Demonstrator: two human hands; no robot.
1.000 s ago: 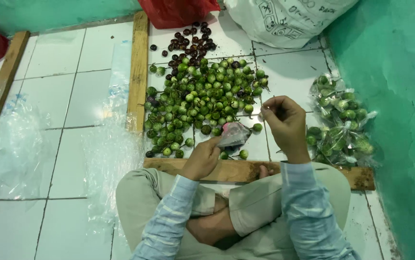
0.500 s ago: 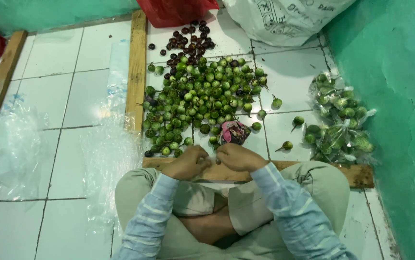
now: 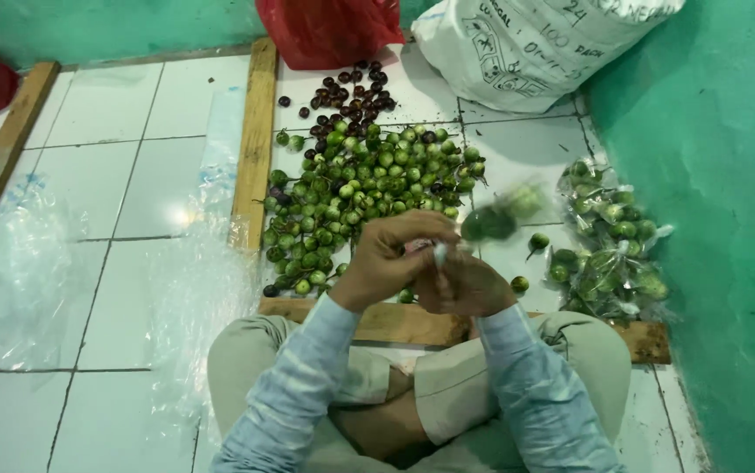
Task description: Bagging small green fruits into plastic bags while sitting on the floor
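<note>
Here the left hand (image 3: 392,256) and right hand (image 3: 467,285) meet above the wooden plank (image 3: 395,320), both pinching the twisted neck of a small clear bag (image 3: 502,217) of green fruits, which hangs blurred just right of the hands. The pile of green fruits (image 3: 364,197) lies on the tiled floor (image 3: 114,184) just beyond, with filled bags (image 3: 609,241) near the right wall.

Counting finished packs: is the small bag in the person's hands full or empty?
Filled: green fruit bulges the small bag, blurred, while both hands pinch its neck. How full, cannot tell.

Clear plastic bag (image 3: 493,221) of small green fruits, blurred, held aloft
</note>
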